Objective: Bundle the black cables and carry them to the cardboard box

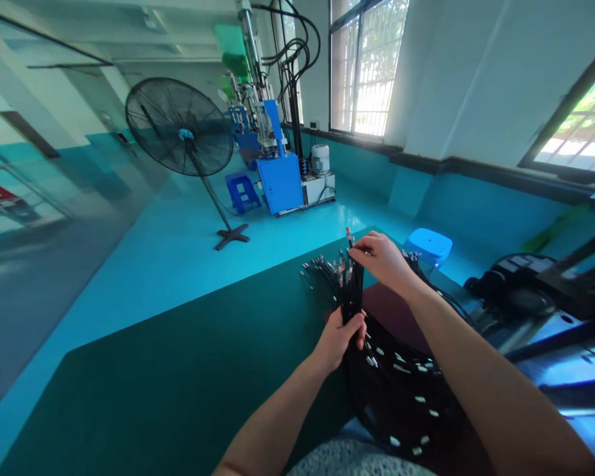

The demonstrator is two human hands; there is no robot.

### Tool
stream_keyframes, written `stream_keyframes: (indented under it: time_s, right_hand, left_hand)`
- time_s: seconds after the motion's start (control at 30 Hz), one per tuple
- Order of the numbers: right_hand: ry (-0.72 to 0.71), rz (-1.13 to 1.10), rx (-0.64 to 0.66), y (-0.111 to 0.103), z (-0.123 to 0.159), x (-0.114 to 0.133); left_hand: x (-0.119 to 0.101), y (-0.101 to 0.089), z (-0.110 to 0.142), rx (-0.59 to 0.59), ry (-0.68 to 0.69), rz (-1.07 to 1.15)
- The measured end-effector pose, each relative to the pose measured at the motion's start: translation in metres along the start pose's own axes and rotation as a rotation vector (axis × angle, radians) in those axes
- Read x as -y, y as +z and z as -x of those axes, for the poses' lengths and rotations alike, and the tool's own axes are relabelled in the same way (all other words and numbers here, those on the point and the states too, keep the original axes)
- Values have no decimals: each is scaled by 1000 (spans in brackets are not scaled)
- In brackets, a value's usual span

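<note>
My left hand is wrapped round an upright bundle of black cables, whose small metallic and clear-tipped ends stick up above the fist. Just over the bundle, my right hand pinches one cable near its end, and a reddish connector tip shows above the fingers. More cable ends fan out on the table behind the bundle. Long black cables with white tags curve down from the bundle toward my lap.
The green tabletop spreads to the left. A standing fan, a blue stool and a blue machine stand beyond it. At the right are a light blue stool and dark metal equipment.
</note>
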State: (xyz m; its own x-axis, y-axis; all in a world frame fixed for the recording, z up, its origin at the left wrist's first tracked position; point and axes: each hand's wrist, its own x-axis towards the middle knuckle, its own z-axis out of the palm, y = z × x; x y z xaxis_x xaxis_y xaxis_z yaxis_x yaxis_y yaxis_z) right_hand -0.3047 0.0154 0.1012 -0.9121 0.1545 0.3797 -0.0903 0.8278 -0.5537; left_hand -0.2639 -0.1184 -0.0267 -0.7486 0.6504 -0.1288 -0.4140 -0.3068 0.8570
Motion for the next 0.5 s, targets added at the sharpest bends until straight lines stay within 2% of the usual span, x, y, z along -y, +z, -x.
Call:
stream_keyframes:
  time_s: [0.07, 0.13, 0.23, 0.33, 0.43, 0.5]
  right_hand:
    - [-8, 66, -3, 1, 4, -3]
    - [61, -39, -48, 2, 10, -9]
    - [287, -527, -128, 1, 22, -16]
    - [428, -963, -57, -10, 41, -15]
    - [377, -1099, -3, -31, 72, -8]
    - [315, -965, -50, -47, 99, -6]
  left_hand:
    - [-2, 0, -1, -40, 10, 46]
    - [-6, 0, -2, -66, 11, 105]
    - [-14, 2, -5, -48, -14, 180]
    - [-19, -2, -12, -61, -53, 249]
    - [-18, -13, -24, 0, -93, 325]
    - [-15, -24, -34, 42, -131, 347]
